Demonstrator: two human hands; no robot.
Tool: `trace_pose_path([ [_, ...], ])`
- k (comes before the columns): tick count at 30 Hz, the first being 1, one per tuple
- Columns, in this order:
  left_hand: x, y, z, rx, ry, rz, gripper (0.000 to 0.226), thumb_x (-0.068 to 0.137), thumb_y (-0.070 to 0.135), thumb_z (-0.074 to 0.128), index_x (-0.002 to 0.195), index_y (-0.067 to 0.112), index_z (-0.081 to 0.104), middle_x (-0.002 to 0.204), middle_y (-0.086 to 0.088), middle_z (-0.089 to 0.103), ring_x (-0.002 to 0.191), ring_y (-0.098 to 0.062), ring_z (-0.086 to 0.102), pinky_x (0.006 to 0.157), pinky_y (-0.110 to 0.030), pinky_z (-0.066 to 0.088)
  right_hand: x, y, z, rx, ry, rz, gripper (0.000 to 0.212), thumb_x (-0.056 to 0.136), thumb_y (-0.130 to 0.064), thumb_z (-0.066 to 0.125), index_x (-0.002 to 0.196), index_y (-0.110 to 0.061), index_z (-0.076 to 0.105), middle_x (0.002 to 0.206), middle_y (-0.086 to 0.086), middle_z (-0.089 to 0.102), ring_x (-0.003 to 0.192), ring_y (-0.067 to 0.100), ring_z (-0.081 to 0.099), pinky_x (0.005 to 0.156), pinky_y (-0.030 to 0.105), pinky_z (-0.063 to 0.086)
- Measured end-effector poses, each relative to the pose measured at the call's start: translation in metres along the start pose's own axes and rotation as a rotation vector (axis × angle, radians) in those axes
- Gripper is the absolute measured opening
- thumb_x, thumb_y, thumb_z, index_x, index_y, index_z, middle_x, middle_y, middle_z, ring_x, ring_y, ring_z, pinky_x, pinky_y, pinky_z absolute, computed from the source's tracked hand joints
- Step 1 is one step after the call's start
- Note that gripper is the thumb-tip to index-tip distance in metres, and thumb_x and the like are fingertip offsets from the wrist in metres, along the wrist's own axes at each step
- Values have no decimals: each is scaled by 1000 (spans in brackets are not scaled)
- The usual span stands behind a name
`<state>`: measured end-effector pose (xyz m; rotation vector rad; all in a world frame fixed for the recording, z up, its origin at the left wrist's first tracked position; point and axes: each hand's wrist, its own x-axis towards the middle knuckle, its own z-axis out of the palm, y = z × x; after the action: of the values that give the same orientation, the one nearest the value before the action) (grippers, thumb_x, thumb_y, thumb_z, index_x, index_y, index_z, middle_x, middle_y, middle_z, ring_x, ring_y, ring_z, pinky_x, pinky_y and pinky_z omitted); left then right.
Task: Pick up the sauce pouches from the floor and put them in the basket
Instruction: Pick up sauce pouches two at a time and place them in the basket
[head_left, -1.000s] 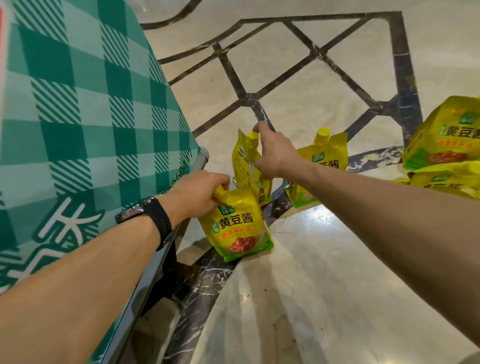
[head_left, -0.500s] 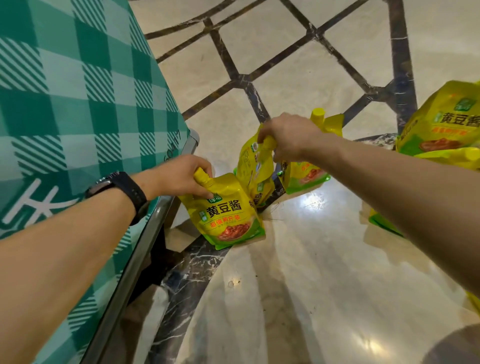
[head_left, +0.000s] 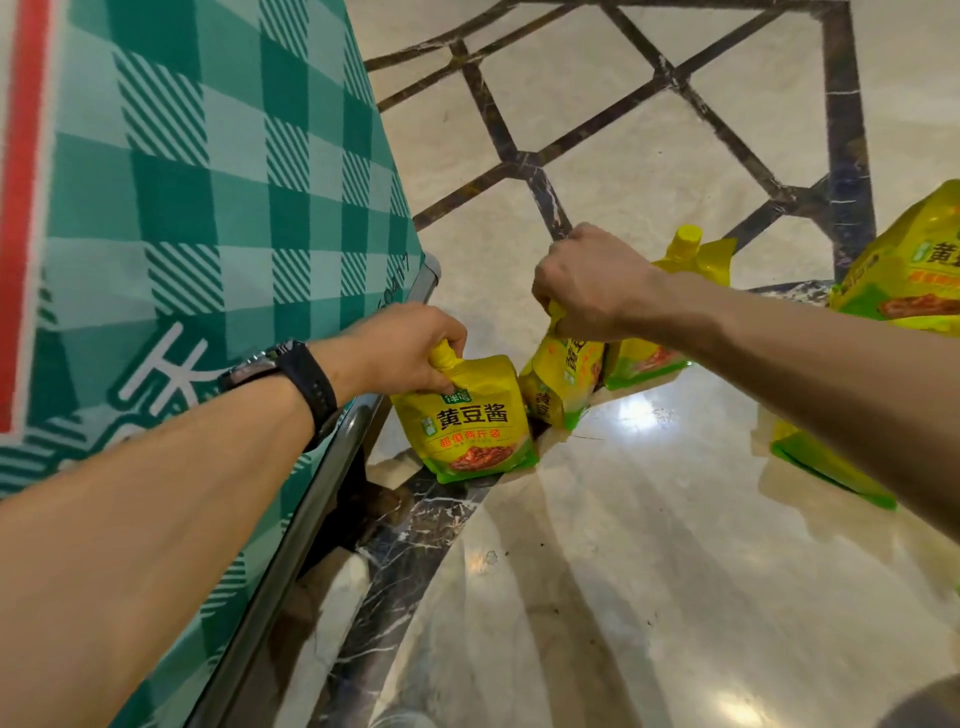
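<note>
The left hand (head_left: 400, 348), with a black wristwatch (head_left: 306, 384) on its wrist, has its fingers curled round the spout and top corner of a yellow plastic sauce pouch with a green base and printed front (head_left: 467, 421). The spout's cap is hidden inside the grip. The pouch hangs upright over a dark strip in the glossy cream marble floor (head_left: 623, 571), and whether its base touches the floor is unclear. Just beside it, the right hand (head_left: 587, 283) is closed tight on the top of a second yellow pouch (head_left: 563, 382). That pouch is turned edge-on, so its label is mostly unreadable, and the fingers are out of sight behind the knuckles. A third yellow pouch with a yellow screw cap (head_left: 691, 260) stands behind the right wrist, its middle covered by the forearm. More yellow pouches (head_left: 904, 270) are cut off at the right edge of the view. Another green pouch base (head_left: 826, 467) shows from under the right forearm. A green-and-white checked fabric panel (head_left: 208, 208) with a grey metal rail (head_left: 322, 499) fills the left, cropped so that what it belongs to cannot be told.
</note>
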<state>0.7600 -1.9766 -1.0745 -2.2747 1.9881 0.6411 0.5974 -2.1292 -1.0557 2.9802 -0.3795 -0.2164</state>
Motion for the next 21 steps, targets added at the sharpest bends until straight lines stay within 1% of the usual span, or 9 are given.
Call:
trace_pose_path([
  [2,-1,0,-1,30,5,-8,21,79,33,82,87,25,63,72,13,54,77,-16,56,63,-28,39,-5,1,-8,93,-99,30,15,77,-19,72,91,-14,71,70,-1,40,73,29,47,65,31,36],
  [4,-1,2,-2,49,5,-13,21,80,34,81,88,26,63,73,12,54,77,-15,55,63,-27,37,-10,-2,-10,125,-174,-5,11,77,-20,75,85,-17,67,65,-4,37,72,28,49,61,29,38],
  [5,0,2,-2,54,8,-11,21,80,34,81,88,26,63,74,12,55,78,-15,55,64,-27,38,-12,-4,-11,134,-208,-26,15,76,-20,76,79,-19,61,65,-6,36,73,28,50,59,28,37],
  [7,1,2,-3,49,14,-11,23,78,36,82,88,27,63,75,11,57,79,-16,56,66,-27,39,-17,-6,-11,165,-284,-23,33,77,-25,79,69,-20,47,65,-6,38,72,27,50,58,27,36],
  [12,8,6,-8,17,-30,-41,28,74,36,86,87,28,62,80,9,58,81,-17,54,69,-28,41,-44,-2,20,375,-376,105,47,73,-38,84,57,-14,47,55,1,45,58,23,46,52,29,32],
  [14,11,7,-8,-5,-42,-53,28,73,34,86,89,26,64,84,5,60,82,-18,56,69,-28,44,-56,-4,31,537,-329,193,44,73,-34,85,56,-20,47,57,-6,47,60,18,47,50,27,32],
  [16,12,6,-6,-42,-57,-71,28,74,31,86,92,25,65,86,4,61,85,-20,59,71,-29,48,-68,-6,33,593,-213,256,36,73,-33,85,65,-24,52,65,-11,50,66,14,49,50,23,32],
  [19,12,8,-2,-70,-159,-90,27,78,27,84,95,27,63,98,0,61,93,-22,60,80,-32,52,-98,-6,46,694,-67,313,29,73,-36,85,80,-21,61,76,-11,62,74,14,60,59,28,46],
  [21,9,11,-2,-16,-235,-70,28,80,30,82,98,29,61,100,3,55,94,-20,55,81,-31,49,-122,-6,62,763,-73,354,26,76,-42,81,84,-20,68,80,-12,67,75,11,65,67,31,52],
])
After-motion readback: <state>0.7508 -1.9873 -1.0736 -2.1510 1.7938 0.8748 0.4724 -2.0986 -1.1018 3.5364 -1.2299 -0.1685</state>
